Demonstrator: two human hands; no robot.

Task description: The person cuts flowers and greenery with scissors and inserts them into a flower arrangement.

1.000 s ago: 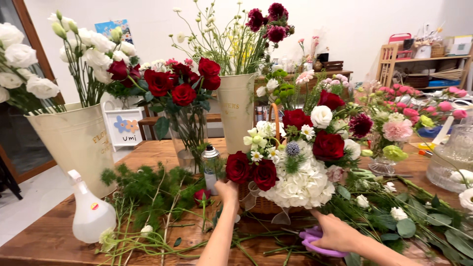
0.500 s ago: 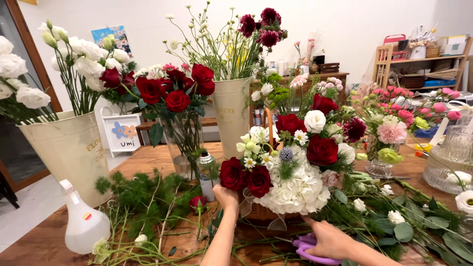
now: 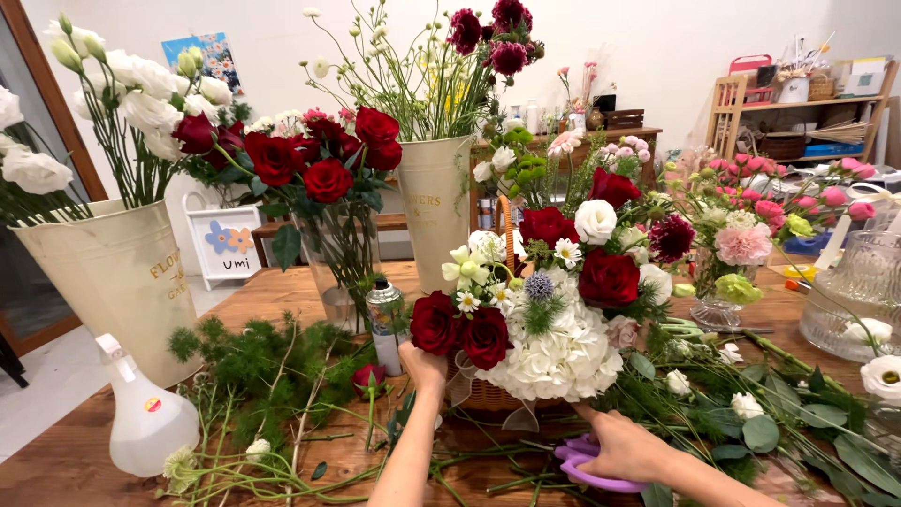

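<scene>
Wicker basket (image 3: 481, 394) holds red roses (image 3: 462, 326); left hand (image 3: 424, 361) grips stems; right hand (image 3: 621, 449) clasps purple scissors (image 3: 584, 469).

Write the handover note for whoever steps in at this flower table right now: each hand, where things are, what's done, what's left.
Left hand: raised to the basket arrangement, fingers at the red roses on its left side.
Right hand: on the table, grip around purple scissors.
Wicker basket sits mid-table, already filled with red roses, white hydrangea and small daisies.
Cut stems and greenery lie left of it, with one loose red rose, a spray can and a white spray bottle.
Left: loose stems and eucalyptus are not yet cleared.
</scene>
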